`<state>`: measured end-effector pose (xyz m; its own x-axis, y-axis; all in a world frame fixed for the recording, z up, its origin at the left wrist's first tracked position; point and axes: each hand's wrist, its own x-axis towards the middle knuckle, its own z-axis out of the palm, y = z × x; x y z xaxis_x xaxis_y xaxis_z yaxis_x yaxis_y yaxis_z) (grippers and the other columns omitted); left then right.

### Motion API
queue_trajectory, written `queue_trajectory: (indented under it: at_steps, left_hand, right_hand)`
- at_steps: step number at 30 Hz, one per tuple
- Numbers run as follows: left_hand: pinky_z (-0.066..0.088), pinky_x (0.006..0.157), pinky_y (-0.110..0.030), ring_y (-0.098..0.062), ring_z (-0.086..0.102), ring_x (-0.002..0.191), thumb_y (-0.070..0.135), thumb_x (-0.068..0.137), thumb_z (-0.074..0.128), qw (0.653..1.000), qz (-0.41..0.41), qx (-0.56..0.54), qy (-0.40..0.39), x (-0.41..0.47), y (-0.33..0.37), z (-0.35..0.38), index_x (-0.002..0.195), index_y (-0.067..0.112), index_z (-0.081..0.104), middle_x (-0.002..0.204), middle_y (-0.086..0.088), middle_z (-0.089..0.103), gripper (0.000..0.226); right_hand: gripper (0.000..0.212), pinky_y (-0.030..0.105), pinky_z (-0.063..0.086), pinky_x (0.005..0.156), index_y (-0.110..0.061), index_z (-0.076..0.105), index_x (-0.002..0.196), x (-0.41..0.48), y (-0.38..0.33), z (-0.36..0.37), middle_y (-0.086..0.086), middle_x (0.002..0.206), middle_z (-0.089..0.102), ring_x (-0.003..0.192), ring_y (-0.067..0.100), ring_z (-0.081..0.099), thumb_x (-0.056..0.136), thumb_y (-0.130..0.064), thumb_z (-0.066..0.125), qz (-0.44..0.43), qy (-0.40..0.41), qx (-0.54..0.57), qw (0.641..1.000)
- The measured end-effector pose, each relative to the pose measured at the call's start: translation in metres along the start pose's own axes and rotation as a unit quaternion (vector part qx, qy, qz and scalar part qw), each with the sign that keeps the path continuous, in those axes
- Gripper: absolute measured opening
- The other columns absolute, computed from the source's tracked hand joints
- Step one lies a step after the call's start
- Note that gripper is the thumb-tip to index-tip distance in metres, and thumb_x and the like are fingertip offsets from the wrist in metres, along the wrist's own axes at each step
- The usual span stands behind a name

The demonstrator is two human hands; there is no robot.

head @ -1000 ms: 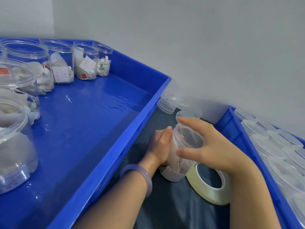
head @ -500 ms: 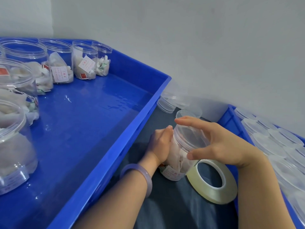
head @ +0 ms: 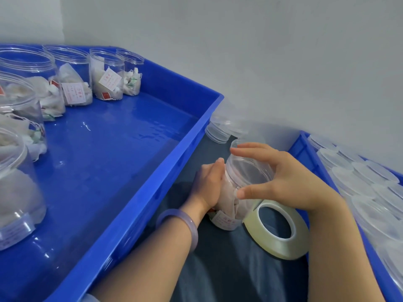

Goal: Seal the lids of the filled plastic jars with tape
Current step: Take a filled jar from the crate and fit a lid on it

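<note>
Blue tray (head: 139, 205) far left, open filled jars (head: 106, 77) along its back edge. Left hand (head: 207, 186) wraps the jar (head: 229, 205), which sits on dark cloth (head: 229, 269) beside the tray. Right hand (head: 292, 182): thumb and fingers clamped round its lid (head: 248, 173). Tape roll (head: 277, 243) lies flat just beside the jar base.

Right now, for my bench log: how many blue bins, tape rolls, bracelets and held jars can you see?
Blue bin: 2
Tape roll: 1
Bracelet: 1
Held jar: 1
Total: 5
</note>
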<state>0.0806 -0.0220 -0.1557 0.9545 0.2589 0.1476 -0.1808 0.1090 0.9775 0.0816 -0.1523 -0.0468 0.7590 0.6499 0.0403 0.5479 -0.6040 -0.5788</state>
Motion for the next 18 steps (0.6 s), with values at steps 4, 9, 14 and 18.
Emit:
queue_trajectory:
  at_steps: [4,9,14,18]
  left_hand:
    - [0.044,0.083,-0.051,-0.038,0.059,0.081,0.045,0.078,0.030,1.000,0.013,0.001,0.013,0.001,-0.004,0.001,0.086,-0.014,0.061,0.084,-0.030,0.063,0.067]
    - [0.048,0.069,-0.027,-0.016,0.066,0.070,0.041,0.082,0.029,0.999,0.028,-0.022,0.017,0.002,-0.010,0.003,0.073,0.019,0.073,0.066,-0.001,0.071,0.050]
    - [0.047,0.065,-0.029,-0.013,0.061,0.061,0.041,0.083,0.035,0.999,0.024,-0.037,0.019,0.003,-0.010,0.003,0.055,0.022,0.066,0.059,0.005,0.066,0.046]
    - [0.050,0.090,-0.040,-0.029,0.068,0.094,0.053,0.081,0.031,0.997,-0.029,-0.061,-0.041,0.006,-0.010,0.001,0.079,0.019,0.074,0.090,-0.015,0.073,0.055]
  right_hand:
    - [0.067,0.027,0.030,0.106,-0.057,0.054,0.114,0.000,-0.004,0.008,-0.027,0.135,0.040,0.132,-0.003,0.031,0.059,-0.033,0.084,0.027,0.002,-0.028,0.999]
    - [0.067,0.022,0.026,0.093,-0.046,0.050,0.129,-0.002,-0.010,0.031,-0.021,0.130,0.041,0.121,0.008,0.029,0.067,-0.038,0.076,0.077,0.128,-0.071,0.986]
    - [0.071,0.021,0.018,0.096,-0.042,0.036,0.142,-0.008,-0.013,0.037,-0.014,0.148,0.028,0.133,0.013,0.017,0.078,-0.039,0.067,0.086,0.112,-0.140,0.980]
    - [0.069,0.019,0.029,0.098,-0.041,0.046,0.134,-0.019,-0.014,0.007,-0.020,0.143,0.039,0.134,0.000,0.032,0.071,-0.029,0.071,0.117,0.045,-0.006,0.992]
